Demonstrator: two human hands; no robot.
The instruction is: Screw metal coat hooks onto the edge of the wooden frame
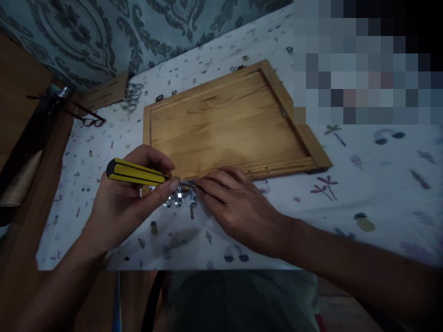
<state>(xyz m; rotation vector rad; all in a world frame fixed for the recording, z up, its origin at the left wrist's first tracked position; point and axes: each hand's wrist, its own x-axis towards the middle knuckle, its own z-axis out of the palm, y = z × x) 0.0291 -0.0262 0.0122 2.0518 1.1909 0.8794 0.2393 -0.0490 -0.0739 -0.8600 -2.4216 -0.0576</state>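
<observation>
In our left hand (121,207), fingers clamp the yellow screwdriver (138,174) by the metal hinges (177,197) at the near edge of the wooden panel (221,129) on the desk (374,193). Whether our right hand (238,205) grips anything, we cannot tell.

This looks like a room in a home. Ornate scrollwork covers the wall hanging or wallpaper (79,39) behind the bench (297,205), whose white surface carries playful pineapples, rainbows and flowers. A pair of spectacles (93,122) lies there, and brown wooden furniture (20,74) stands at left.
</observation>
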